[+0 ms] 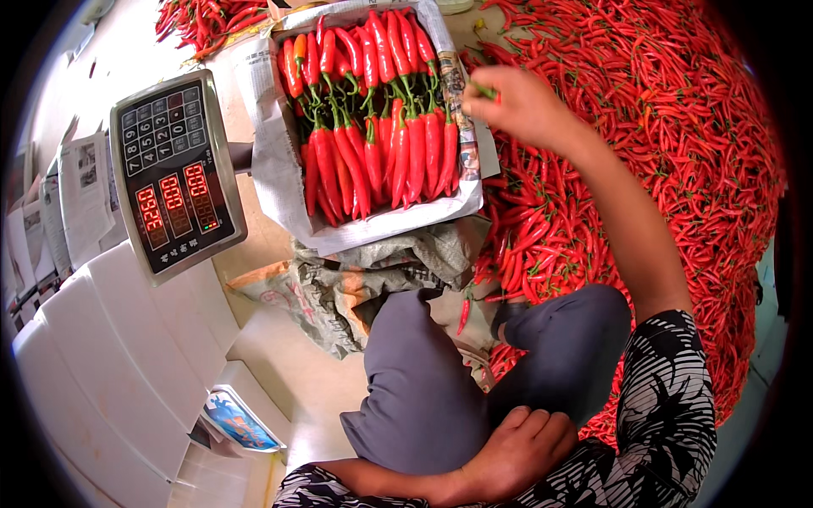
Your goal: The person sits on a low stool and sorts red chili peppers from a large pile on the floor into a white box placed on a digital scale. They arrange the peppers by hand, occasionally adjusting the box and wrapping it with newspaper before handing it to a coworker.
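Note:
A box lined with newspaper (279,219) holds red chili peppers (416,152) in two rows, their green stems meeting in the middle. Just off the box's right side, my right hand (517,105) is closed around a chili pepper (486,91), of which a green stem and a bit of red show. My left hand (517,454) rests on my lap with its fingers curled; nothing shows in it. A large heap of loose red chili peppers (667,159) spreads over the floor on the right.
A digital scale display (178,178) stands left of the box. Crumpled woven sacks (406,260) lie below it. White foam boxes (127,317) and folded newspapers (86,171) are at the left. More chili peppers (209,22) lie at the top left.

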A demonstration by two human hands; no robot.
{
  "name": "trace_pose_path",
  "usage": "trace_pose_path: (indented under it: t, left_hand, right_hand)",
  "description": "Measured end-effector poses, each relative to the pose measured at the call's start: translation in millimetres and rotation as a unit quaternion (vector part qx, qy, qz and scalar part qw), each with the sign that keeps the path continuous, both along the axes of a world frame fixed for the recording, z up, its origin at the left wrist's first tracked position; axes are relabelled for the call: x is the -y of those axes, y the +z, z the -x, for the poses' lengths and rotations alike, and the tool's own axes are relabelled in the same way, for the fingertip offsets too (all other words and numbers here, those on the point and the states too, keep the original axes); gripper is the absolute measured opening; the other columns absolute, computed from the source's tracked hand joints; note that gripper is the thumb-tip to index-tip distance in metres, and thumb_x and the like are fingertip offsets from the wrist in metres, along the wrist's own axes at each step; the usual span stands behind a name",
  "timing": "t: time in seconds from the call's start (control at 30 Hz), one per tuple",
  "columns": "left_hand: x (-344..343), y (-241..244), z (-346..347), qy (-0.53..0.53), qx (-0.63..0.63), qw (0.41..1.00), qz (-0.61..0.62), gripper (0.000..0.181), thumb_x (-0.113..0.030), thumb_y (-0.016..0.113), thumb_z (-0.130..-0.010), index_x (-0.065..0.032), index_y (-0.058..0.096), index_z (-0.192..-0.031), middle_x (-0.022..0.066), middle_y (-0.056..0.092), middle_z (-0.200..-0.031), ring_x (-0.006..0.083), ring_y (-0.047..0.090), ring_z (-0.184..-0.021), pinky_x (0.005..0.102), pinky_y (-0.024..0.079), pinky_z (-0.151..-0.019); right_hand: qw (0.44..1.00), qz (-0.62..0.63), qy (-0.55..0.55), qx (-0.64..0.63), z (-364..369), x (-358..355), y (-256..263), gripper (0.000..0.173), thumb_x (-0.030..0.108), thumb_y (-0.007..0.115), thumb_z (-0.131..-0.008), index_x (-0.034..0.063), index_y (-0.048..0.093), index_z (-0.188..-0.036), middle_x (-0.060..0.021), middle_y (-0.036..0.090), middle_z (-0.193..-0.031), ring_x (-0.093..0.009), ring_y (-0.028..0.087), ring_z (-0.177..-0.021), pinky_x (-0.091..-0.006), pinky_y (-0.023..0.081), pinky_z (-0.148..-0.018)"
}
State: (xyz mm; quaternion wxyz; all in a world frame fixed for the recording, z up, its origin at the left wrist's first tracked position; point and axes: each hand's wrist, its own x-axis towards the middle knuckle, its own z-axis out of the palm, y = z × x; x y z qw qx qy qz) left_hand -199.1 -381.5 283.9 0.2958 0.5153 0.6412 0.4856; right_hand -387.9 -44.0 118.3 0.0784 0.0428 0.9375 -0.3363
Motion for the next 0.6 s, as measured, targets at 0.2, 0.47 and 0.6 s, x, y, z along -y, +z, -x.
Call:
trace_pose_path:
  t: [0.2, 0.47, 0.6]
  left_hand:
    - [-0.5, -3.9, -6.6, -0.015, -0.016, 1.0, 0.004, 0.013, -0.023, 0.064, -0.087, -0.0129, 0.066, -0.095, 0.005, 0.048, -0.091, 0.0228, 0.049, -0.084, 0.0389, 0.038, -0.076]
    - [-4.4, -1.9, -10.0, -0.005, -0.013, 1.0, 0.025, 0.008, -0.023, 0.063, -0.089, -0.015, 0.064, -0.089, 0.0053, 0.049, -0.092, 0.0227, 0.049, -0.086, 0.0394, 0.038, -0.078]
    - [-3.8, -3.5, -12.5, 0.002, -0.024, 0.999, 0.033, 0.007, -0.023, 0.064, -0.088, -0.016, 0.063, -0.088, 0.0047, 0.05, -0.092, 0.0226, 0.05, -0.086, 0.0395, 0.038, -0.078]
  right_hand:
    - [0.997, 0.014, 0.037, -0.065, -27.8, 65.5, -20.7, 0.018, 0.019, 0.072, -0.096, 0.0019, 0.07, -0.099, -0.0152, 0.067, -0.097, -0.036, 0.068, -0.094, -0.0465, 0.054, -0.086]
    - [0.978, -0.157, 0.127, -0.051, 13.9, 110.5, -48.6, 0.014, 0.015, 0.071, -0.094, 0.0068, 0.071, -0.105, -0.0137, 0.062, -0.108, -0.037, 0.071, -0.097, -0.0514, 0.058, -0.081]
    - [0.959, -0.207, 0.193, -0.029, 21.0, 111.1, -36.2, 0.023, 0.011, 0.065, -0.092, 0.0077, 0.072, -0.114, -0.0143, 0.065, -0.111, -0.036, 0.074, -0.094, -0.0506, 0.06, -0.081]
